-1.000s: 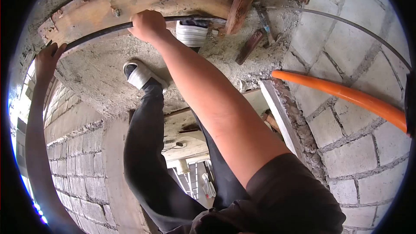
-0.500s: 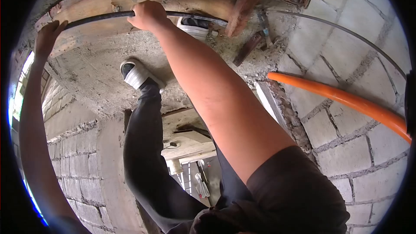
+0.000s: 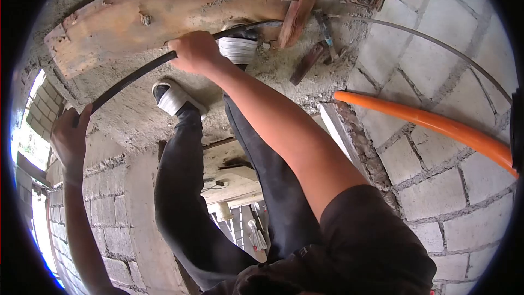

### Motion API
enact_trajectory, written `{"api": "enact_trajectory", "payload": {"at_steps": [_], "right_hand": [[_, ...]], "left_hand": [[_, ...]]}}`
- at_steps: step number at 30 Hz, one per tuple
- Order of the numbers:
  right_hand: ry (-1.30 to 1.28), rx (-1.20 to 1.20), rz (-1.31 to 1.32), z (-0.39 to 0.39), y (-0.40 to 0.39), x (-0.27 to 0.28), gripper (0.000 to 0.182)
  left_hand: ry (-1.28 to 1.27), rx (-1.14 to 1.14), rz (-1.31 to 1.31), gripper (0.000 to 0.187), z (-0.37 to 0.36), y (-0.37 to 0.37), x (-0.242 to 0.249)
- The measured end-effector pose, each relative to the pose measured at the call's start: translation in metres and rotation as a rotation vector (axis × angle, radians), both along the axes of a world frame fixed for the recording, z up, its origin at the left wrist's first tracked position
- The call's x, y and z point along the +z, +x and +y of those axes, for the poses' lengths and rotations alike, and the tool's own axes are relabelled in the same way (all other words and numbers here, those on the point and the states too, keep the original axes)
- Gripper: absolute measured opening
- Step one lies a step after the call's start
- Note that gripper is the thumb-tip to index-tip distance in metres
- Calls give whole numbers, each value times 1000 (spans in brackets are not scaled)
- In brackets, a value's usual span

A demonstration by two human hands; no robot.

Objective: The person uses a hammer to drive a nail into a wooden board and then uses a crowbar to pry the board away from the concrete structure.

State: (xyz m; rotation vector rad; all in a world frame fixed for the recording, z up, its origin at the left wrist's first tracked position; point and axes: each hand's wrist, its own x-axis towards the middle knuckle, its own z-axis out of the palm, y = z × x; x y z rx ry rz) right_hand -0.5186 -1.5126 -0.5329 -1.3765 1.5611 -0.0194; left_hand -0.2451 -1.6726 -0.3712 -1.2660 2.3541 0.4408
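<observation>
A long dark bar (image 3: 136,78) slants up from the lower left to a wooden cleat (image 3: 297,15) on a plywood board (image 3: 180,0). Around the bar's near end my left hand (image 3: 70,134) is closed, out beyond the board's left corner. Farther along, my right hand (image 3: 197,53) grips the same bar with the fingers wrapped round it, close to the board's lower edge. Beyond my right hand, the bar crosses over one of my shoes (image 3: 238,49) in this view, and its far end is at the cleat.
A hammer (image 3: 328,35) and a short wood piece (image 3: 308,63) lie right of the cleat. A thin rod (image 3: 426,35) runs along the block wall (image 3: 436,196). An orange pipe (image 3: 420,116) juts in from the right. My other shoe (image 3: 176,98) stands on a rough concrete ledge (image 3: 114,98).
Both hands have moved down toward me, the left one farther, and the bar's near end has swung away from the board. My right hand has shifted slightly right.
</observation>
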Motion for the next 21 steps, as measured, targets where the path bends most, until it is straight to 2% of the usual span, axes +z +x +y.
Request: {"api": "enact_trajectory", "payload": {"at_steps": [2, 3, 4, 6, 8, 9, 10, 12, 14, 15, 16, 18, 21], "right_hand": [[-13, 61, -8, -2, 11, -9, 28], [78, 98, 2, -8, 19, -18, 34], [75, 106, 5, -14, 25, -27, 34], [-17, -41, 4, -11, 32, -53, 33], [13, -23, -16, -13, 31, -65, 32], [-6, -47, -16, -15, 30, -69, 33], [-31, -69, -18, -19, 30, -74, 33], [-15, -56, -7, -29, 27, -85, 34], [66, -60, 32, -33, 24, -87, 35], [71, -55, 43, -33, 21, -86, 35], [37, -60, 42, -33, 21, -84, 36], [6, -65, 41, -32, 21, -78, 37], [18, -55, 52, -30, 20, -42, 36]], "left_hand": [[55, -7, -43, 51, -4, 21, -27], [112, -3, -91, 50, -6, 40, -45], [134, 5, -89, 46, -12, 56, -74], [148, 38, -8, 43, -28, 78, -137], [179, 48, -15, 41, -42, 96, -170], [131, -66, 106, 39, -51, 110, -189], [267, 64, 61, 39, -57, 105, -195], [276, 55, -73, 44, -73, 97, -220], [297, 183, 151, 50, -78, 95, -250], [382, 161, -13, 54, -92, 94, -252], [359, 134, -82, 54, -96, 93, -250], [132, 84, 58, 53, -88, 103, -230], [122, 62, -43, 44, -67, 90, -140]]}}
